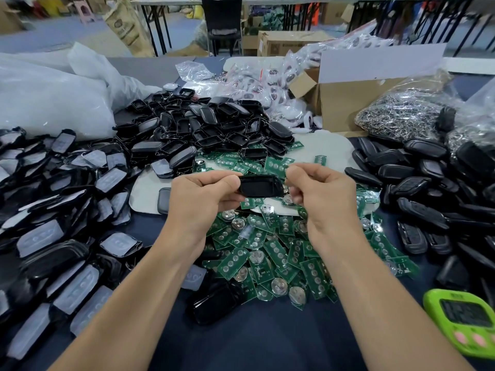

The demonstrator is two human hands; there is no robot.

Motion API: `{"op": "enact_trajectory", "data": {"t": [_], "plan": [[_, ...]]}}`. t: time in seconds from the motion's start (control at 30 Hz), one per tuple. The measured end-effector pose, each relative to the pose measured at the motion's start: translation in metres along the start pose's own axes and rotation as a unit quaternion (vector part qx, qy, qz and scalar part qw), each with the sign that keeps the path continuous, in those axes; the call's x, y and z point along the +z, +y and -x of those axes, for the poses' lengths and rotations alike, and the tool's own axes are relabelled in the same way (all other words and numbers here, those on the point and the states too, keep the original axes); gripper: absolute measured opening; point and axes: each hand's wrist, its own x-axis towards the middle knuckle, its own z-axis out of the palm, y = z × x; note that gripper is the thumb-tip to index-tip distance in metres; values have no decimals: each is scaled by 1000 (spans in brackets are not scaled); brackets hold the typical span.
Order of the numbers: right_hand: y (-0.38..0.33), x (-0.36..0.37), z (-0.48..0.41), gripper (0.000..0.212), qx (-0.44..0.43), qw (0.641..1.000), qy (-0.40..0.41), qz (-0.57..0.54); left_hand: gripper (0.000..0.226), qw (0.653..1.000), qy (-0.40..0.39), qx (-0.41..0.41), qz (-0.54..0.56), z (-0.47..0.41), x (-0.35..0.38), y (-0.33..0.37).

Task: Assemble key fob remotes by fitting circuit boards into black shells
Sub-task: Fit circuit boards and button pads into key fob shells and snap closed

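I hold one black shell (261, 186) over the pile of green boards (267, 250). Its long axis runs left to right, with the hollow side facing me. My left hand (203, 202) pinches its left end, and my right hand (324, 202) curls its fingers round the right end. The display on the green timer (466, 319) is too blurred to read.

The black shell (261, 186) at centre looks like matt plastic. Near it, the green circuit boards (312, 274) are glossy, with shiny metal discs (279, 286). Far left is a bag (53, 97) of translucent, crinkled plastic. Far right is a rough brown cardboard box (340, 103). The tabletop (267, 341) seems to be dark matt cloth.
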Motion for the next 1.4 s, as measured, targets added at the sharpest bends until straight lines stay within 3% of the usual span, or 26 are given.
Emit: {"op": "enact_trajectory", "data": {"t": [0.17, 0.6, 0.8, 0.9, 0.93, 1.0, 1.07, 1.17, 1.4], "plan": [[-3, -1, 1, 14, 125, 975, -59, -174, 13, 1000, 3, -11, 8, -4, -4, 1], [-2, -4, -6, 10, 175, 961, -149, -155, 15, 999, 9, 40, -13, -3, -1, -3], [5, 8, -1, 13, 119, 985, -107, -60, 15, 999, 12, 41, 18, -1, 4, -2], [10, 12, 1, 12, 103, 991, -51, -72, 10, 998, -16, 14, 51, 0, 6, -2], [10, 13, 1, 13, 98, 991, -26, -83, 7, 998, -41, 12, 38, 1, 6, -2], [11, 15, 3, 15, 81, 991, 24, -102, 29, 995, -92, 20, -29, 4, 7, -8], [12, 18, 7, 19, 53, 991, 56, -109, 37, 988, -108, 40, -104, 8, 12, -12], [14, 22, 12, 29, -20, 995, 86, -50, 25, 984, -100, 76, -123, 11, 19, -13], [16, 21, 12, 22, -106, 992, 60, 19, 34, 992, -35, 77, -97, 7, 18, -16]]}}
